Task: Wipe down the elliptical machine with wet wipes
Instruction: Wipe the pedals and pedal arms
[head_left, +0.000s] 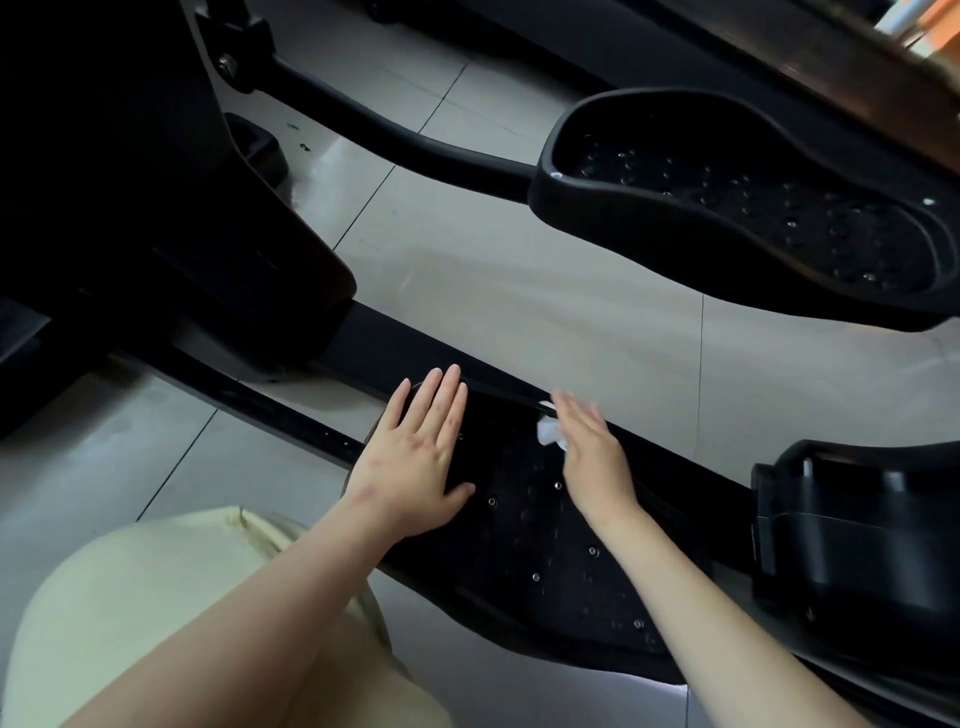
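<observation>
Nearest to me is my knee in pale yellow cloth (130, 597), low at the left, and both my bare forearms reach out over it toward the elliptical machine (130, 182). Its big black body stands far at the left.

Under my hands is the near pedal (545, 545), a black plate with small shiny studs. My left hand (415, 457) lies flat on the far left end of this pedal. The fingers are straight and close together, the thumb is spread out to the right, and the palm presses down on the plate.

My right hand (592, 457) is just beside it to the right, over the far edge of the same pedal. It is a little blurred. Its fingers are straight and together, pointing away from me. The wet wipe (548, 431), white and crumpled, is under this hand and sticks out at its left side, touching the pedal. I cannot tell if the thumb holds the wipe or if the fingers only press it down.

A dark rail (395, 343) runs from the machine body toward the pedal, just beyond my fingertips. Far at the right, well apart from my hands, is the second pedal (753, 208), also black with studs, on a curved black arm (389, 140). Between the two pedals I see the grey floor tiles (519, 291). At the near right stands a black plastic housing (857, 545).
</observation>
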